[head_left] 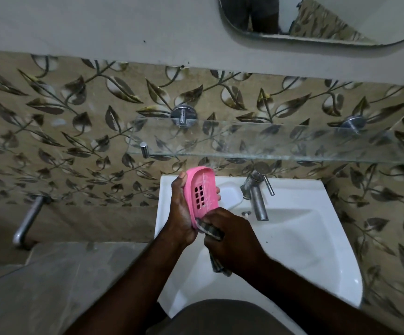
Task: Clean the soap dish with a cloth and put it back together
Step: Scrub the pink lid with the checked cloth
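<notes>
My left hand (180,211) holds a pink soap dish part (202,192) tilted up over the white sink (312,238). The part is oval with a block of square drain holes, and white soap smears streak its inner face. My right hand (230,234) is closed around a dark checked cloth (211,230), pressed against the near end of the pink part. The cloth's tail hangs below my right wrist. No other part of the soap dish is in view.
A steel tap (257,197) stands at the back of the sink, just right of my hands. A glass shelf (256,141) on chrome brackets juts out above. A chrome pipe (28,220) sticks out of the wall at left. A mirror (317,18) hangs top right.
</notes>
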